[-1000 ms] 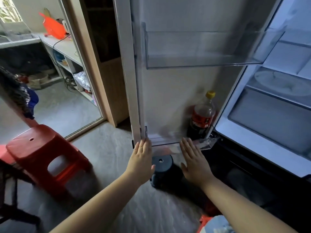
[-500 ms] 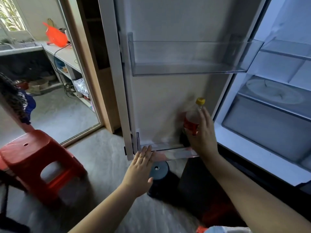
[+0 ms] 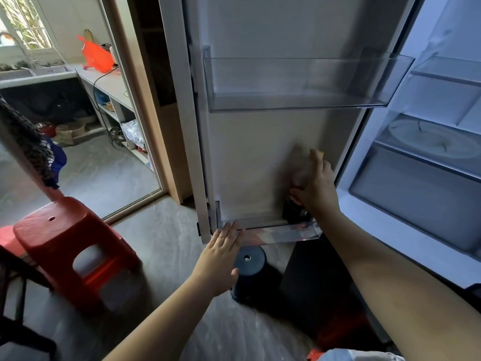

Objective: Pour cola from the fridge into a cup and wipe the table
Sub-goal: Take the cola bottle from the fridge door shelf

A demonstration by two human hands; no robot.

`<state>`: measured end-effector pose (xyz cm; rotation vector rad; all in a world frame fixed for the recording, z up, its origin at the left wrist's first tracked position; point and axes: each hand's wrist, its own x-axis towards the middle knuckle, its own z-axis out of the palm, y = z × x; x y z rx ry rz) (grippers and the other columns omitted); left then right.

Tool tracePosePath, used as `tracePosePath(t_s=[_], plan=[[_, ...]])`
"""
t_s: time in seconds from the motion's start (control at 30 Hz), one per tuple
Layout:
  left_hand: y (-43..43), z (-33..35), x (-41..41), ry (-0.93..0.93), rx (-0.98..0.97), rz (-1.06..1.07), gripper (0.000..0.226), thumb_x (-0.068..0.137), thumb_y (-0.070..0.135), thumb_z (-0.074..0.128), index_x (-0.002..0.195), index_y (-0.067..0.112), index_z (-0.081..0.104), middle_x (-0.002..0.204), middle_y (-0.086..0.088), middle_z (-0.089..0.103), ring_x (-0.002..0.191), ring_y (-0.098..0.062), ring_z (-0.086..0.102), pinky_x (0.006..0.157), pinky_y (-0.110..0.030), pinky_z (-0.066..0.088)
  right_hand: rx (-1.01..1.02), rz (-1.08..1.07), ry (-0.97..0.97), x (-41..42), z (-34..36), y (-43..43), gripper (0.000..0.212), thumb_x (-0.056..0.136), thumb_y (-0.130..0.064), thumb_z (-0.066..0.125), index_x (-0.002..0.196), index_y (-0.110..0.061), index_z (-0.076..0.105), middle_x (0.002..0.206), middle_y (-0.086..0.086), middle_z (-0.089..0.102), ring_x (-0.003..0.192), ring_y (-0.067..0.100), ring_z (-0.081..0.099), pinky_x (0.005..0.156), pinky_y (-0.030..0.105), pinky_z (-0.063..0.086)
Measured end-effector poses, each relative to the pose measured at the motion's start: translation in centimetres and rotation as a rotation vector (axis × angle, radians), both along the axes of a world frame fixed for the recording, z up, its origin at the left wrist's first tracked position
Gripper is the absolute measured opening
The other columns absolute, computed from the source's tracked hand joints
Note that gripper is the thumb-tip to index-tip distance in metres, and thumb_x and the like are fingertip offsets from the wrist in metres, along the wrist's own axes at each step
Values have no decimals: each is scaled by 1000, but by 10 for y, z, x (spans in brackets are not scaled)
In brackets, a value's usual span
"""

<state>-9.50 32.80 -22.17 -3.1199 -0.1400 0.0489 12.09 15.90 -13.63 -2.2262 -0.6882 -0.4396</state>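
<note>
Now the cola bottle stands upright in the lower door bin of the open fridge door, at the end of the bin next to the fridge body. The right hand is closed around its neck and shoulder from the front, so the long axis of the bottle runs straight up under the palm; I judge that the bottle must go upward first to pass the clear front wall of the bin. The left hand is flat and open, holds nothing, and its fingertips touch the bin at the opposite end from the bottle. Only a little of the bottle shows: dark cola below, a red strip of label, a bit of yellow cap; the top part is blurred.
</note>
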Motion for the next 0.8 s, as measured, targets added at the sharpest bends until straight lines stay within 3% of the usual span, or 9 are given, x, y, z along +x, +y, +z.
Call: tracePosePath(t_s=[0.13,0.33,0.43,0.53,0.63,0.73,0.8], plan=[[1,0,0,2,4,-2,86,94,40,44,150,16,-16,150,-2,-33,136,-21,-35,109,-32,-24,77,27,-63,-15,-15,-13,101,61,-10,84,139,-30,24,134,10,38,117,25,43,82,31,44],[0,0,0,-14,-8,-1,87,94,41,45,150,17,-16,148,-2,-34,135,-21,-34,109,-32,-24,-109,181,-317,-39,-6,-24,94,62,-12,87,136,-17,30,131,22,45,117,41,47,85,48,50],[1,1,1,-7,-4,-3,86,94,41,45,150,17,-16,149,-3,-33,136,-22,-33,108,-32,-24,-86,198,-415,-41,16,-29,87,63,-12,86,132,-13,33,127,25,47,115,42,47,86,45,48],[2,-1,0,-8,-11,-4,86,94,41,44,149,18,-17,149,-2,-34,135,-21,-35,106,-31,-27,46,206,-365,-42,39,-37,91,64,-19,86,135,-18,30,131,16,43,119,32,45,91,37,43],[2,-3,-1,-17,-24,-6,88,94,42,47,148,20,-18,150,-2,-34,135,-22,-35,106,-31,-27,133,262,-304,-46,52,-42,100,63,-25,83,140,-35,21,132,-2,39,119,25,49,93,35,44],[2,-3,-2,-22,-13,-13,89,94,42,47,144,22,-23,149,-2,-36,135,-22,-36,105,-31,-28,109,334,-177,-50,52,-41,94,70,-27,77,141,-33,16,127,12,50,115,32,53,92,47,47],[2,-3,-2,-22,-12,-17,90,93,41,47,146,21,-22,149,-2,-36,136,-23,-36,106,-31,-28,73,312,-163,-55,48,-41,91,72,-27,73,142,-27,15,122,15,54,114,30,54,91,46,47]])
